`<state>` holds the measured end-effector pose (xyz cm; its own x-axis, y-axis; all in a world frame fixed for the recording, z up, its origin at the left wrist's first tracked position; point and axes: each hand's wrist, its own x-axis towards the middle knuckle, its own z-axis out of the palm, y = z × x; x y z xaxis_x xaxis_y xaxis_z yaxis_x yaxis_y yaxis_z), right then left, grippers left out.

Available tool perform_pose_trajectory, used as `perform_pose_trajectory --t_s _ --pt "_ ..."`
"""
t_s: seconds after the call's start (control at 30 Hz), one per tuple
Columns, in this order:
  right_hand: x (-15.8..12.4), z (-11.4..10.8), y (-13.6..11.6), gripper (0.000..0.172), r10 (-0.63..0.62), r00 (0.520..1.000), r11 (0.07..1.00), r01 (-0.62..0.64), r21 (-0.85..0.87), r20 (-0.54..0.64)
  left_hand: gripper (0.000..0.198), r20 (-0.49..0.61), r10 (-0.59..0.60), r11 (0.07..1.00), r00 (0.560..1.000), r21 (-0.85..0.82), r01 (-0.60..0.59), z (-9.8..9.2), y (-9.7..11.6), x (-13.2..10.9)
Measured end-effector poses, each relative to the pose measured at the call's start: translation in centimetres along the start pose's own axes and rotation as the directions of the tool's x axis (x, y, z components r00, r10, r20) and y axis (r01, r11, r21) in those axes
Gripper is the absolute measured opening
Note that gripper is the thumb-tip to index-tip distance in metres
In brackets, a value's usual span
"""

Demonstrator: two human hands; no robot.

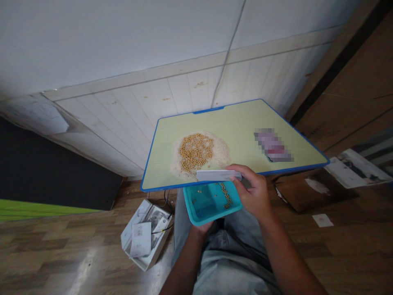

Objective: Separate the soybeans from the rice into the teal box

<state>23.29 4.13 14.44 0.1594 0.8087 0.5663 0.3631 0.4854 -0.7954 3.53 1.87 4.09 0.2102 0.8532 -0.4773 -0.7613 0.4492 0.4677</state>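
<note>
From the head view, here we are: a rectangular pale yellow-green desk [242, 119] with a blue rim spans the middle of the frame, and just left of centre sits the heap! Round golden-tan beans [192, 152] lie across a flat spread of small whitish grains [221, 149], with pale patches peeping between them. To the right of centre, the right hand [256, 194] has its grip clamped, thumb and fingers, on one end of a flat white strip [211, 175]. That strip lies lengthwise along the desk's near edge, right at the bottom of the heap. Directly below, lower centre, there's a turquoise rectangular plastic container [211, 222], with a scattering of beans inside, most in a line towards its right end. And the left hand [205, 227]? It's under the container's near side, largely hidden; I can't tell how its grip is set. Over on the right of the desk, a pinkish rectangular item [272, 144] is blurred into squares. Down at lower left, an open white box [158, 256] of papers and cables stands on the brown wood-look floor [46, 250].
</note>
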Motion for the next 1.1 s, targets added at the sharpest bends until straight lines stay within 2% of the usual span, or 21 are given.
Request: perform_pose_trajectory --t_s 0.17,0.3,0.5,0.63,0.77,0.93,1.1 --pt "0.0 0.6 -0.1 0.022 -0.019 1.0 1.0 0.02 0.008 -0.013 0.056 -0.058 -0.051 0.998 0.997 -0.049 0.048 0.7 0.3 -0.2" --pt "0.2 1.1 -0.3 0.024 -0.024 1.0 1.0 0.024 0.014 0.018 0.054 -0.053 -0.055 0.999 0.997 -0.003 0.054 1.0 0.2 -0.1" --pt "0.4 1.1 -0.5 0.026 -0.022 0.999 1.0 0.021 0.021 0.041 0.051 -0.015 0.004 0.999 1.0 0.038 -0.003 -0.8 -0.5 0.8" --pt "0.3 1.0 -0.5 0.025 -0.025 0.999 0.999 0.024 0.024 0.042 0.048 -0.007 -0.014 0.999 1.0 -0.051 0.014 -1.7 -0.7 1.1" --pt "0.3 0.9 -0.6 0.025 -0.052 0.998 0.998 0.051 0.027 0.046 0.057 -0.014 -0.028 0.996 1.0 -0.083 0.027 -1.2 -0.6 0.9" --pt "0.3 0.8 -0.8 0.024 -0.052 0.997 0.998 0.051 0.025 0.048 0.052 -0.007 -0.038 0.998 0.999 -0.056 0.038 -0.1 -0.4 0.6" --pt "0.1 0.9 -1.0 0.024 -0.067 0.997 0.998 0.066 0.019 0.048 0.053 0.011 -0.026 0.999 1.0 0.027 0.025 -0.3 -0.2 0.6"
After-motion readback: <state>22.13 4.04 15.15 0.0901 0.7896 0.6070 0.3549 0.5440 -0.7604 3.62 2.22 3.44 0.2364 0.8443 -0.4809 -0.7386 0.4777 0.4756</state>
